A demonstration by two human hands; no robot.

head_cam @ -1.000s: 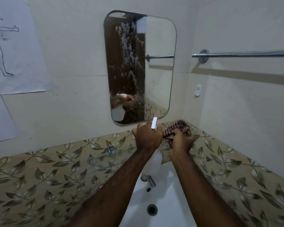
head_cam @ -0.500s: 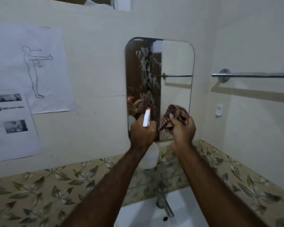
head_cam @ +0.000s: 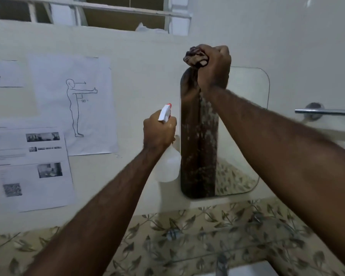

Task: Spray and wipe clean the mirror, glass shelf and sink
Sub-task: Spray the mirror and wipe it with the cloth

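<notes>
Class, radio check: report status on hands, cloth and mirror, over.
Left hand gripping spray bottle, held beside mirror. Right hand pressing bunched cloth at mirror's top edge. Spray droplets on the glass. Nothing in the way.

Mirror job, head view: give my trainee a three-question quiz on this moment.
1. True or false: the right hand holds the cloth at the mirror's top edge.
2. What does the left hand hold? A) sponge B) spray bottle C) brush
3. Fill in: the towel bar is mounted to the ____ of the mirror.

Key: 1 true; 2 B; 3 right
</notes>
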